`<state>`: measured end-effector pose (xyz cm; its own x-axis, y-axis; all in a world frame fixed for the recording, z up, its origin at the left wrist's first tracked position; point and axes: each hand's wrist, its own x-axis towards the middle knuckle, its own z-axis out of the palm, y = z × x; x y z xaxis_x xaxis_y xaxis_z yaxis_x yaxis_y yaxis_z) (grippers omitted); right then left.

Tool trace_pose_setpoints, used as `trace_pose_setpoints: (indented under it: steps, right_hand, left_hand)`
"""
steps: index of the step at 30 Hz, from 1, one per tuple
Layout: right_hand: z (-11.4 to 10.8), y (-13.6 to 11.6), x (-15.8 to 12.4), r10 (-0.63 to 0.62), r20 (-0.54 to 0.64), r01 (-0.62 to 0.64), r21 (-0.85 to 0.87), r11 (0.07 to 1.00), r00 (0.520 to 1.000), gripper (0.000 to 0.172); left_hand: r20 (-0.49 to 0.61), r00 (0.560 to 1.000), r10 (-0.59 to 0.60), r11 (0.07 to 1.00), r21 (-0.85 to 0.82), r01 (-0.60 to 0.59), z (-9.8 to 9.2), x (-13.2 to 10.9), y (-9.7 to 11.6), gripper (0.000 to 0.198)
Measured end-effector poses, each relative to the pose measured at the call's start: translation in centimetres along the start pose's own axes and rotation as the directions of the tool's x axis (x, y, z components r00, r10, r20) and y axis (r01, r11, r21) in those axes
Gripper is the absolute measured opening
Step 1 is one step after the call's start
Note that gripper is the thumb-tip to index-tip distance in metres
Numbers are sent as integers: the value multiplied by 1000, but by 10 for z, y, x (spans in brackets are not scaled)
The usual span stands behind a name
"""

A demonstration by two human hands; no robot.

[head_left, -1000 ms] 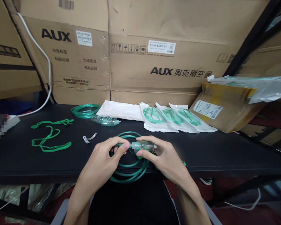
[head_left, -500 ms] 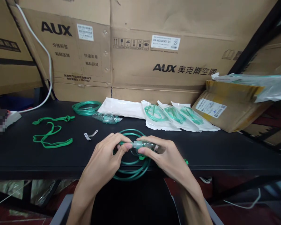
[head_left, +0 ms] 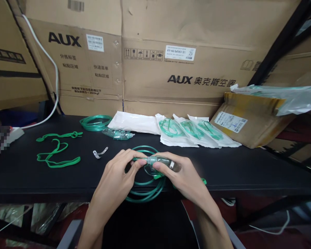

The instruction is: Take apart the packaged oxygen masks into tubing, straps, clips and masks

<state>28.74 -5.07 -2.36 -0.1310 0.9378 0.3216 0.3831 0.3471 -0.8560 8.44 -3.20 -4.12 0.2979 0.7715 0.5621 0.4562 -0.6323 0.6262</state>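
1. A clear oxygen mask (head_left: 167, 160) is held above the front of the bench (head_left: 235, 169), its pale green connector (head_left: 151, 160) turned toward a length of green tubing (head_left: 145, 199) that is looped beneath and partly over the bench's front edge.

2. The tubing's end is pinched between the thumb and fingers of the left hand (head_left: 119, 169); the mask's body is clamped between the thumb and fingers of the right hand (head_left: 182, 169).

3. The step in hand is judged to be the fitting of tube and connector to each other. Whether the joint is fully seated cannot be told, since it is partly covered by the left fingertips.

4. A firm, straight push or pull along the line of the tube would be called for next, with the soft mask steadied by its connector end.

5. Both forearms are angled inward from the lower corners, the wrists are bent, and the two thumbs are nearly met at the joint.

6. Farther left, a bent metal strip (head_left: 100, 152) and green elastic straps (head_left: 58, 164) are laid out.

7. Behind, a second coil of tubing (head_left: 93, 123), another clear mask (head_left: 120, 135) and white pouches (head_left: 133, 121) are lined up, backed by AUX-printed cardboard (head_left: 184, 24) and flanked by a taped carton (head_left: 245, 119).
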Motion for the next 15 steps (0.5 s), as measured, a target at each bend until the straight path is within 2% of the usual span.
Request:
trace_pose_setpoints:
  steps: [7,15]
  right_hand:
    - [-2,-1,-1,1,30,-1,18,1000,1000,25]
    - [-2,1,0,14,-2,-14,-17,1000,1000,26]
  left_hand:
    - [-55,997,-62,998,-16,62,2,-2,-1,11]
    - [-67,996,-51,997,53,55,6,-4,2,12]
